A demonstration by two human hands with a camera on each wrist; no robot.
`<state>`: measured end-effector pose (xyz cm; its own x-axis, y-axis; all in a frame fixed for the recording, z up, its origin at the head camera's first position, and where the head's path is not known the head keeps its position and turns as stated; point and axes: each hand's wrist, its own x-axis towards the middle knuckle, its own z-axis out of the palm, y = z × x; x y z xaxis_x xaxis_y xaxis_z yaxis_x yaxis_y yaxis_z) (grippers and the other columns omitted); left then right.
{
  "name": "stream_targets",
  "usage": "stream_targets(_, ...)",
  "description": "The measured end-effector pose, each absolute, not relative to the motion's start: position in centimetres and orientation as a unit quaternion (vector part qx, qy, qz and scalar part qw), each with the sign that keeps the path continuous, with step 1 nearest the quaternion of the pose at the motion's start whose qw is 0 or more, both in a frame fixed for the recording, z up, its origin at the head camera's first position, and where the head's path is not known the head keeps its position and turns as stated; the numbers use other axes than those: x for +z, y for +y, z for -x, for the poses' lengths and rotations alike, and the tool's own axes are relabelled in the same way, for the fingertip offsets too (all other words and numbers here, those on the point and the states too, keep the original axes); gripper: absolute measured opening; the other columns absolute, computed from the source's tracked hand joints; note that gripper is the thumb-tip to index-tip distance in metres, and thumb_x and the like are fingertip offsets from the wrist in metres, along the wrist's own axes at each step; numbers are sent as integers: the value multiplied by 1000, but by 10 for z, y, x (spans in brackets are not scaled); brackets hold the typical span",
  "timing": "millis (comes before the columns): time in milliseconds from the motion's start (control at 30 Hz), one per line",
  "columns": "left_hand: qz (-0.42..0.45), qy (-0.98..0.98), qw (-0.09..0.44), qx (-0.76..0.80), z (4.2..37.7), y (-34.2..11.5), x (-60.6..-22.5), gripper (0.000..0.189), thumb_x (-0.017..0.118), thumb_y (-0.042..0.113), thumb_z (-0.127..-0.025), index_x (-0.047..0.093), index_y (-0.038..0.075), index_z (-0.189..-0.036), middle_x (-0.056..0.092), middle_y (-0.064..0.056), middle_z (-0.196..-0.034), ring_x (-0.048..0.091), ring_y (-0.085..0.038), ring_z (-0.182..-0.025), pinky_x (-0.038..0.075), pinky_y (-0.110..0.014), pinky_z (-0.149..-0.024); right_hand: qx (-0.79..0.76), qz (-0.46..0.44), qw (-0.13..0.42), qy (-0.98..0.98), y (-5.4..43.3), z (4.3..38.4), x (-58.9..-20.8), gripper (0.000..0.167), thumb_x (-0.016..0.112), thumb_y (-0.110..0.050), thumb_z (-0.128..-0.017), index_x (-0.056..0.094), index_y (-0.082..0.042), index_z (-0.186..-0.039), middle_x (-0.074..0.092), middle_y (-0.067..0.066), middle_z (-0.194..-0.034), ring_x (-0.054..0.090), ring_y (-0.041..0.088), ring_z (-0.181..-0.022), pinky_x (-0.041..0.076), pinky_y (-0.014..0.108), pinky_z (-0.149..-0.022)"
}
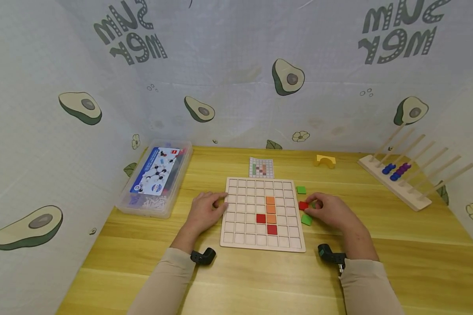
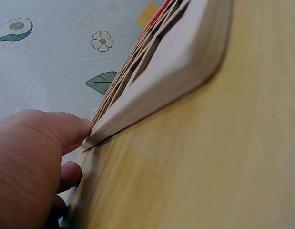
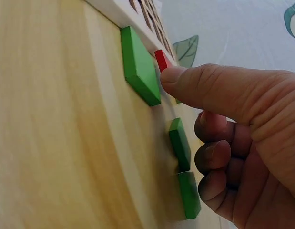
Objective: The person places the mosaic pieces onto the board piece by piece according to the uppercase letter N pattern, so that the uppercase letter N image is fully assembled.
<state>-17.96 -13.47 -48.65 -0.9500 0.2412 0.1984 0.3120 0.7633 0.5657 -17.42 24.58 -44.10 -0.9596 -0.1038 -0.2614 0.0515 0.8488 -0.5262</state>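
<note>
While loose left grip [image 1: 207, 210] touches one board [image 1: 240, 240], right grip [image 1: 331, 211] pinches one red tile [image 1: 302, 205].

Pale fabric walls [image 1: 236, 43] round me, left, ahead, right; avocado prints [image 1: 288, 77] dotting them, grey lettering [image 1: 397, 43] up high, flowers [image 1: 301, 136], leaves [image 1: 273, 145] lower; yellowish wood-grain table [image 1: 256, 280] before me, far edge meeting fabric, soft sheen nearest me

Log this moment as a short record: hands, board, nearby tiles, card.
Left hand: touching the left edge of the board
Right hand: at a loose red tile, seemingly pinching it
Board: three orange tiles in a column, two red tiles
Nearby: several green tiles, right of the board
Card: coloured grid, beyond the board's far edge
</note>
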Motion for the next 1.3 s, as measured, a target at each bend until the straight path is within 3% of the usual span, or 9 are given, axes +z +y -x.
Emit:
stream_targets(467,148,-936,50,-314,180,-136,-486,35,68,32,-98,71,20,-132,54,5,-77,48,-17,-81,41,-50,-104,-292,41,139,946,226,170,-421,30,72,-32,-95,66,-13,-117,51,4,-82,47,19,-69,37,30,-58)
stream_targets(667,151,-936,55,-314,180,-135,-486,35,69,32,-98,71,20,-131,55,6,-76,50,-17,-81,42,-50,-101,-297,64,136,943,212,167,-419,27,73,-29,-95,66,-13,-115,50,3,-79,46,19,-68,36,29,-58)
stream_targets(967,155,-933,56,-319,181,-135,-488,35,69,31,-98,72,19,-131,54,6,-76,49,-17,-79,34,-55,-118,-304,97,135,938,204,165,-420,24,73,-26,-95,66,-12,-113,50,3,-78,45,18,-68,36,28,-58)
stream_targets(1067,155,-934,56,-318,181,-135,-488,35,69,31,-98,72,20,-131,54,6,-76,47,-16,-78,34,-55,-117,-301,85,135,940,209,166,-421,26,72,-27,-95,66,-12,-115,51,4,-80,47,19,-69,37,29,-59)
stream_targets(1200,154,-934,57,-317,180,-136,-487,35,69,31,-98,72,20,-131,55,6,-76,46,-16,-78,42,-49,-101,-296,60,139,943,219,167,-422,28,71,-28,-96,65,-12,-118,51,5,-83,48,20,-71,38,31,-60)
stream_targets(1300,152,-935,55,-317,180,-136,-487,35,68,31,-98,71,20,-131,55,6,-76,47,-16,-78,41,-48,-96,-295,44,146,943,226,169,-423,28,70,-29,-97,65,-13,-119,52,5,-84,49,21,-71,39,32,-60)
